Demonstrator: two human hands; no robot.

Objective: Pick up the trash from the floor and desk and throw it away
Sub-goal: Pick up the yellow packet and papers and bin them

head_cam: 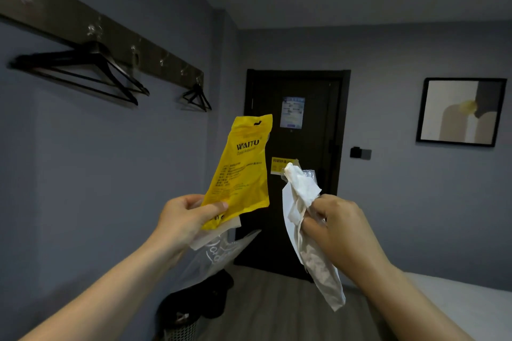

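Note:
My left hand [185, 219] grips a yellow plastic package [242, 171] by its lower end, held upright at chest height. A white tissue [210, 235] and a clear plastic bag [213, 260] hang from the same hand beneath it. My right hand [332, 227] holds a bunch of crumpled white tissue and paper [302, 202] with a bit of clear wrap at the top; its long end droops down past my wrist. A dark-lined waste bin [180, 324] stands on the floor by the left wall, below my left forearm.
A dark door [299, 119] closes the far end of the room. Black hangers [91, 72] hang from a wall rail on the left. A framed picture [460, 111] hangs on the right wall. A pale surface [457, 302] edges in at lower right. Wood floor [277, 307] runs ahead.

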